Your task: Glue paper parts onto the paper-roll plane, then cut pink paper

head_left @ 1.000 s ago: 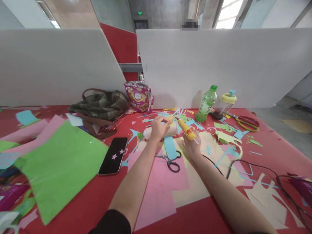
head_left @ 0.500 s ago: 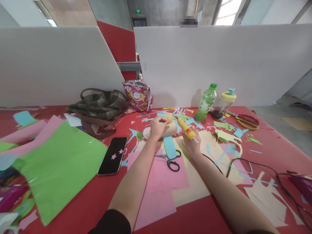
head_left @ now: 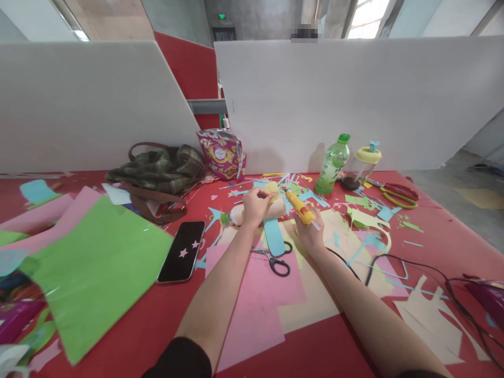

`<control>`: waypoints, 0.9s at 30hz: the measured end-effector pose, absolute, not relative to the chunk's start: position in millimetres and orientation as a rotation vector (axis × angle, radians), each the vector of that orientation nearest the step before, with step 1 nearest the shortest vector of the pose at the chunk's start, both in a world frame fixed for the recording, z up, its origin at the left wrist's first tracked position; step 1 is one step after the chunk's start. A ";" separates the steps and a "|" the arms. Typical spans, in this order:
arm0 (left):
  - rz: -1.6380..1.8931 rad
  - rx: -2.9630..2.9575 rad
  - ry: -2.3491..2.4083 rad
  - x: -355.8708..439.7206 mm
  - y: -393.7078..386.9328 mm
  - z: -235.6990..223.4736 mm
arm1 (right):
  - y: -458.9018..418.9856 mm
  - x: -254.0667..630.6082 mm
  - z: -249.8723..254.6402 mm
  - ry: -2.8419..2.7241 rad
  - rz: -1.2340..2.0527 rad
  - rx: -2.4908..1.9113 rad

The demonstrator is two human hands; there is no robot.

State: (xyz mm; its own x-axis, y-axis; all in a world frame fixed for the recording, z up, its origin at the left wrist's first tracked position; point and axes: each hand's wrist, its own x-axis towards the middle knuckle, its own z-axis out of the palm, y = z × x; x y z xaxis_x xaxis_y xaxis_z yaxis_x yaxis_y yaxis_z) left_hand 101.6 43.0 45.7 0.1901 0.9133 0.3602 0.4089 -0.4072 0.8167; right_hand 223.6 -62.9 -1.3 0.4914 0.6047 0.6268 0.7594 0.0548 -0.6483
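Note:
Between the fingertips of my left hand (head_left: 255, 206) is a small yellow paper piece (head_left: 271, 188). My right hand (head_left: 311, 231) is wrapped round a yellow hot glue gun (head_left: 300, 207), its nozzle pointing up and left, close to the yellow paper. Under my left hand lies a bottle wrapped in cream paper (head_left: 277, 208), on its side, with its green cap (head_left: 224, 218) to the left. A light blue paper strip (head_left: 274, 237) comes out from below the bottle, partly over black-handled scissors (head_left: 279, 265). Pink sheets (head_left: 255, 315) lie beneath them.
A phone (head_left: 181, 252) with pink stars and a green sheet (head_left: 106, 257) lie left. At the back stand a plaid bag (head_left: 165, 167), a snack bag (head_left: 221, 153), a green bottle (head_left: 333, 164) and a yellow-lidded cup (head_left: 362, 165). Red-handled scissors (head_left: 399, 191), paper scraps and a black cable (head_left: 417, 264) are right.
The yellow paper in my left hand has tilted slightly. My right hand and the glue gun stay almost where they were; the view has shifted very little.

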 end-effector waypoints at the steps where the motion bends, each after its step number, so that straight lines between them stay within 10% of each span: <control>1: 1.163 1.910 1.229 101.3 42.9 46.2 | -62.8 223.8 -1.7 -1.192 -0.175 -1.633; 27: 1.107 1.930 1.092 104.5 41.6 45.6 | -62.2 225.9 -1.8 -1.205 -0.173 -1.664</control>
